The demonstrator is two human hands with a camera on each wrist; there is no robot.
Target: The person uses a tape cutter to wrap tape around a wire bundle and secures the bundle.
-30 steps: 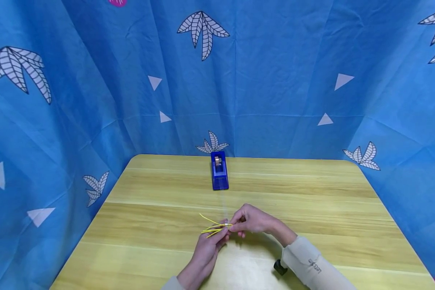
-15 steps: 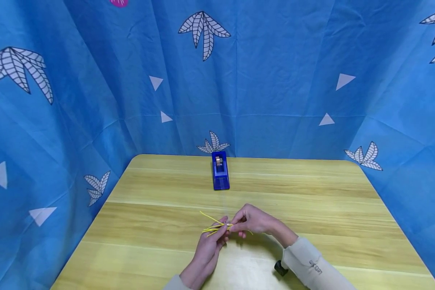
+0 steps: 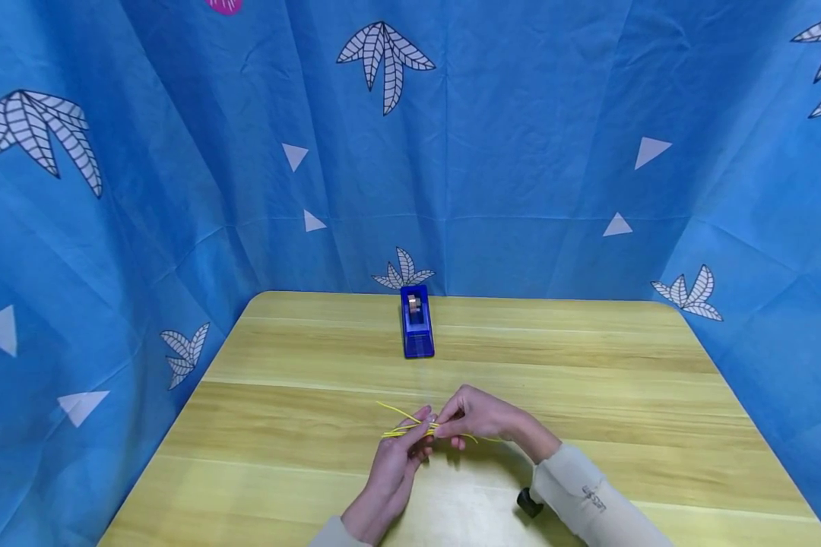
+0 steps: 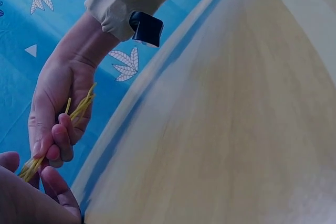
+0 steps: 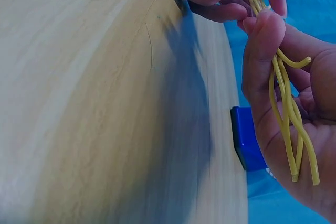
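Note:
A bundle of thin yellow wires (image 3: 398, 431) runs between my two hands, just above the table. My left hand (image 3: 391, 465) pinches it between thumb and fingers, and loose wire ends (image 5: 294, 129) cross that palm in the right wrist view. Close beside it, my right hand (image 3: 479, 414) pinches the same bundle with thumb and forefinger, and wire ends (image 4: 81, 107) stick out past it. A faint clear strip of tape (image 3: 421, 376) stretches from the blue tape dispenser (image 3: 419, 323) toward the bundle. Fingertips hide the spot where tape and wires come together.
The wood-grain table (image 3: 280, 441) has rounded far corners. Behind it and along both sides hangs a blue curtain (image 3: 534, 152) with leaf and triangle prints. A black device (image 3: 529, 502) sits at the right sleeve cuff (image 3: 568, 475).
The wires have turned slightly in my fingers, and their left ends have shifted. More wire ends now show to the right of my right hand. Both hands stay in nearly the same place.

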